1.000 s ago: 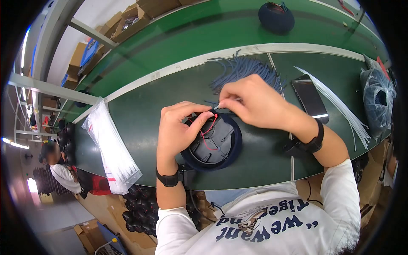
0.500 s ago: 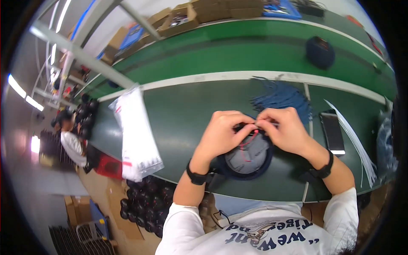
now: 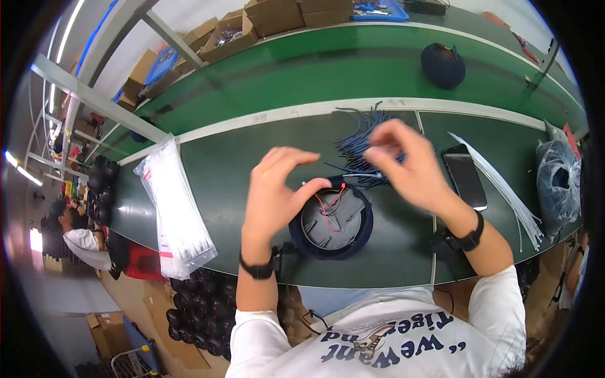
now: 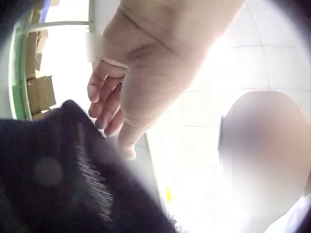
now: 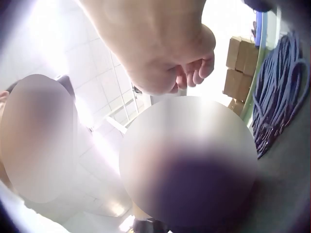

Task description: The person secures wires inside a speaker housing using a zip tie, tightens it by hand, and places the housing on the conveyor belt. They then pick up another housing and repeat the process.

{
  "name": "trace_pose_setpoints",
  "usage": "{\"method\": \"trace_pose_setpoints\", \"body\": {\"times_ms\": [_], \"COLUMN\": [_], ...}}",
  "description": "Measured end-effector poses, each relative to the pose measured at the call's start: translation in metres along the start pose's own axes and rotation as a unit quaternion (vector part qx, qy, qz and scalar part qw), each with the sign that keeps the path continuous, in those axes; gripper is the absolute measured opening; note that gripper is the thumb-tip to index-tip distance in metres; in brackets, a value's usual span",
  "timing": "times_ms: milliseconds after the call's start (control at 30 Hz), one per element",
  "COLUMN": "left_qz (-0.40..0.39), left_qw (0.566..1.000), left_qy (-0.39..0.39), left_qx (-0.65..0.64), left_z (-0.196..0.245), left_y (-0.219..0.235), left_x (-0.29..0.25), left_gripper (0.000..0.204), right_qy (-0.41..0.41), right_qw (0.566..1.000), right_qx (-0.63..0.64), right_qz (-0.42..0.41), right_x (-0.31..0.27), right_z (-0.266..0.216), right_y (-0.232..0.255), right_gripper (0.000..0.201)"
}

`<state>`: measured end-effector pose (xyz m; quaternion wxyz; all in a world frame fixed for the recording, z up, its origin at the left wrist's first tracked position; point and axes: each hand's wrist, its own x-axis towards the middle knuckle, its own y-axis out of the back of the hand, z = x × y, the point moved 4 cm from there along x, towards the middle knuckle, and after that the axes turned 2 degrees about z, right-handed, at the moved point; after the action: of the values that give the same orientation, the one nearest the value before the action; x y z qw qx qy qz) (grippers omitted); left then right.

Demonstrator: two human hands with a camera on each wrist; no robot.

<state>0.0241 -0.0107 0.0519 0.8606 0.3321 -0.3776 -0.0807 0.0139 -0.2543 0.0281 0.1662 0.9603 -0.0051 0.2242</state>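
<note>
A round dark-blue unit [image 3: 331,222] lies on the green table [image 3: 233,170], its grey back facing up. A red wire [image 3: 328,203] loops across that back. My left hand [image 3: 309,171] arches over the unit's left rim, thumb tip touching the rim, fingers loosely bent and holding nothing; the left wrist view shows the fingers [image 4: 104,97] hanging free above the dark fabric edge [image 4: 53,170]. My right hand [image 3: 386,154] is blurred and raised off the unit, close to a pile of blue cable ties [image 3: 362,140]. A thin tie [image 3: 350,174] lies between the two hands. Whether the right fingers [image 5: 194,73] pinch anything is unclear.
A clear bag of white ties [image 3: 176,208] lies at the left, a phone [image 3: 465,176] and loose white ties [image 3: 504,173] at the right. A plastic bag [image 3: 559,165] sits far right. Another dark round unit [image 3: 443,65] rests on the far belt near cardboard boxes [image 3: 220,34].
Both hands have let go of the wire at the unit's top edge. The right hand rose and swung toward the blue ties; the left hand's fingers lifted and spread.
</note>
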Motion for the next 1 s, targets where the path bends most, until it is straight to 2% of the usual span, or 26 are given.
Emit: {"method": "trace_pose_setpoints", "body": {"times_ms": [33,67,100,133,167,233,367,567,700,800,900,1000], "left_qz": [0.015,-0.003,-0.021,-0.046,-0.071,-0.084,-0.034,-0.028,-0.028,-0.033,-0.059,-0.126], "left_qw": [0.998,0.999,0.998,0.997,0.995,0.995,0.998,0.999,0.999,0.999,0.997,0.992], "left_qy": [0.031,0.037,0.045,0.044,0.042,0.030,0.015,0.016,0.007,-0.002,0.008,0.006], "left_qx": [0.043,0.033,0.025,0.038,0.052,0.053,0.041,0.031,0.029,0.032,0.039,0.001], "left_z": [0.014,0.033,0.051,0.070,0.085,0.089,0.083,0.084,0.084,0.089,0.092,0.093], "left_y": [0.013,0.017,0.016,0.007,-0.005,-0.029,-0.043,-0.043,-0.048,-0.051,-0.052,-0.037], "left_x": [-0.008,-0.017,-0.028,-0.036,-0.042,-0.056,-0.065,-0.066,-0.068,-0.067,-0.069,-0.054], "left_gripper": [0.035,0.035,0.034,0.034,0.034,0.031,0.022,0.021,0.021,0.021,0.021,0.022], "right_qy": [0.009,-0.059,-0.159,-0.255,-0.346,-0.336,-0.346,-0.356,-0.352,-0.333,-0.347,-0.326], "right_qw": [0.997,0.997,0.985,0.954,0.904,0.883,0.823,0.805,0.766,0.768,0.765,0.779], "right_qx": [-0.054,-0.048,0.029,0.106,0.179,0.276,0.426,0.453,0.528,0.543,0.542,0.535], "right_qz": [0.048,-0.005,-0.062,-0.119,-0.173,-0.178,-0.144,-0.140,-0.103,-0.062,-0.006,-0.017], "right_x": [-0.007,-0.020,-0.033,-0.049,-0.063,-0.072,-0.078,-0.084,-0.089,-0.089,-0.085,-0.085], "right_z": [-0.004,0.003,0.008,0.014,0.019,0.032,0.034,0.034,0.034,0.043,0.040,0.049], "right_y": [0.018,0.029,0.023,0.015,0.006,-0.011,-0.023,-0.035,-0.036,-0.029,-0.018,-0.018], "right_gripper": [0.016,0.016,0.016,0.016,0.017,0.016,0.017,0.013,0.011,0.013,0.015,0.015]}}
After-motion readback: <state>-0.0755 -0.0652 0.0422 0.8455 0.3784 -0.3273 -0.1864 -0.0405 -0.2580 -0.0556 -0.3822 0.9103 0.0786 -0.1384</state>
